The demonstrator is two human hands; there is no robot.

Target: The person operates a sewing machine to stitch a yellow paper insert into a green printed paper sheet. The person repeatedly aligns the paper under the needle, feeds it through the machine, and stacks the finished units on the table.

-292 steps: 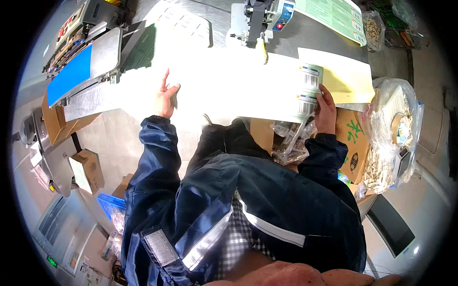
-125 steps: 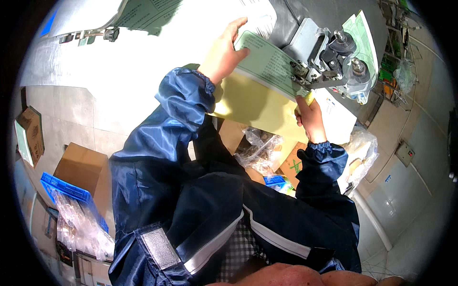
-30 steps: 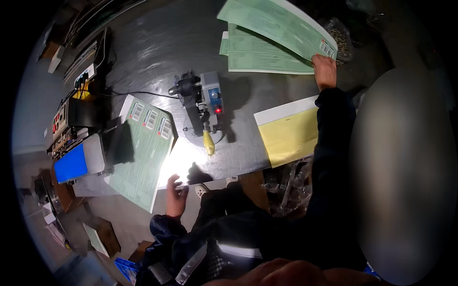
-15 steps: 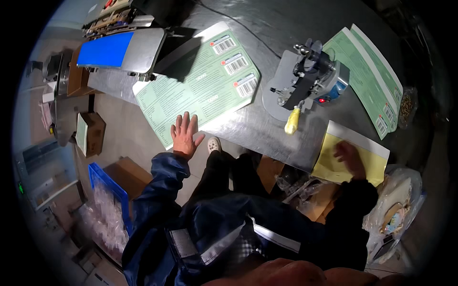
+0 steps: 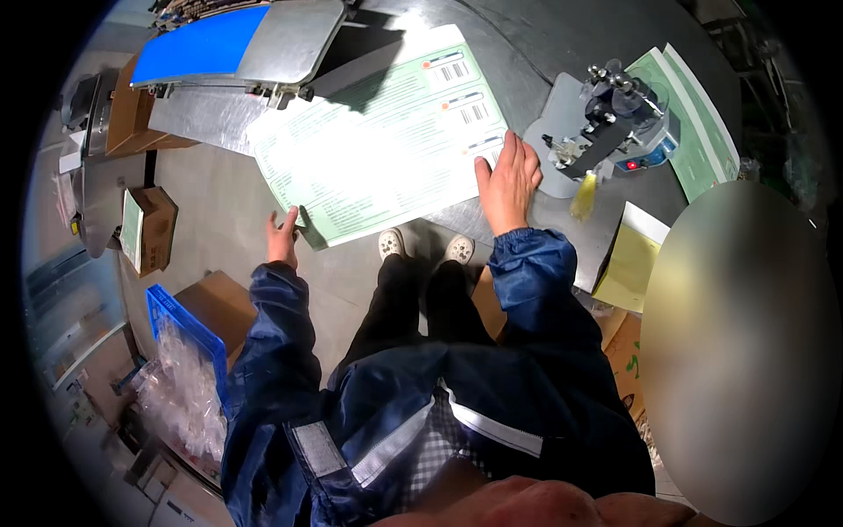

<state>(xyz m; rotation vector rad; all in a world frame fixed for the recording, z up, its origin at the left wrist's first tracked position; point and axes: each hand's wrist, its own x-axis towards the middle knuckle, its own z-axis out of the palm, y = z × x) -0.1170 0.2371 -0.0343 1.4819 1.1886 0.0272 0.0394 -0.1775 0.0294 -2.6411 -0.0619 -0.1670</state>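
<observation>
A large pale green printed sheet point(image 5: 373, 154) with barcode blocks down its right side lies on the metal table, washed out by glare in the middle. My right hand point(image 5: 510, 186) rests on its right edge, fingers stretched out and thumb apart. At the sheet's lower left corner is my left hand point(image 5: 282, 239), its fingers spread around the corner; whether they touch the paper I cannot tell. Just right of my right hand stands a small tabletop machine point(image 5: 615, 123) with a grey plate, a red light and a yellow piece point(image 5: 583, 195) at its front.
More green sheets point(image 5: 702, 132) lie beyond the machine. A yellow sheet point(image 5: 628, 259) sits at the table's front right edge. Equipment with a blue panel point(image 5: 202, 46) overhangs the left. Below left are a blue crate point(image 5: 187, 338) of clear plastic and cardboard boxes. A blurred oval hides the lower right.
My right hand has moved left from over the yellow sheet to the green sheet's right edge. My left hand has left the sheet's front part for its lower left corner. The view has shifted.
</observation>
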